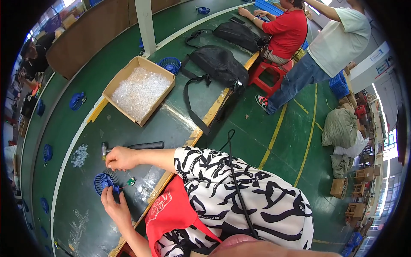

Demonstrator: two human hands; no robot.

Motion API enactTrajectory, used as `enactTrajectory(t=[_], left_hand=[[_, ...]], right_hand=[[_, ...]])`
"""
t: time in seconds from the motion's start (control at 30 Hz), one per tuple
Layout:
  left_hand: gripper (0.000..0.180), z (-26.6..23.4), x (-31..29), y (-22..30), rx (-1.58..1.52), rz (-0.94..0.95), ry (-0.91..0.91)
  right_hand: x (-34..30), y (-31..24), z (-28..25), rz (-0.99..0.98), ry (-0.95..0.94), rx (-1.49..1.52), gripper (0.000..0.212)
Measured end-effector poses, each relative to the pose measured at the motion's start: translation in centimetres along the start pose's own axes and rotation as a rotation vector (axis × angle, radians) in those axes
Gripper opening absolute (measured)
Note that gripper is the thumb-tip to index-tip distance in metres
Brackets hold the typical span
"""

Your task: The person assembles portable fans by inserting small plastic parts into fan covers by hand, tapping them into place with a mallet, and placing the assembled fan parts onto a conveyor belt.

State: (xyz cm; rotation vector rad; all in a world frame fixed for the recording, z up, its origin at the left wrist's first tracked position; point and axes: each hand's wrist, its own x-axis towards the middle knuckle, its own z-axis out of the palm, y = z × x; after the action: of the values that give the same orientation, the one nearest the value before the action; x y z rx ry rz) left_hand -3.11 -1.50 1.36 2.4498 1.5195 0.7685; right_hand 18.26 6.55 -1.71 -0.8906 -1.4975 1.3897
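My left hand (114, 207) holds a small round blue fan housing (102, 182) with a slotted grille against the green tabletop, its thumb and fingers at the near edge. Thin wires run from the housing to a little green circuit board (131, 181) lying beside it. Just beyond the housing is my right hand (122, 158), its fingers closed in a pinch; whatever they hold is too small or hidden to make out. A hammer (147, 145) with a black handle lies right behind that hand. Left of the hammer is a loose pile of small clear plastic pieces (79, 155).
A cardboard box (168, 95) full of clear plastic pieces stands farther along the bench. Black bags (218, 64) lie past it. More blue fan housings (77, 101) sit beyond a white line. Two people are at the far right, one seated on a red stool (267, 77).
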Motion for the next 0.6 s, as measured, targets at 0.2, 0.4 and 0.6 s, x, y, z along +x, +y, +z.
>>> enactTrajectory(t=[0.2,0.4,0.6], left_hand=[[0.04,0.8,0.6,0.7,-0.107,-0.096,-0.01],[0.033,1.4,1.0,0.1,-0.093,-0.075,0.025],[0.029,1.8,2.1,1.0,-0.225,-0.145,0.074]], right_hand=[[-0.1,0.3,0.0,-0.009,0.009,0.078,0.014],[-0.2,-0.5,0.0,0.005,-0.007,0.085,0.014],[0.4,1.2,0.7,-0.145,0.088,-0.085,0.016]])
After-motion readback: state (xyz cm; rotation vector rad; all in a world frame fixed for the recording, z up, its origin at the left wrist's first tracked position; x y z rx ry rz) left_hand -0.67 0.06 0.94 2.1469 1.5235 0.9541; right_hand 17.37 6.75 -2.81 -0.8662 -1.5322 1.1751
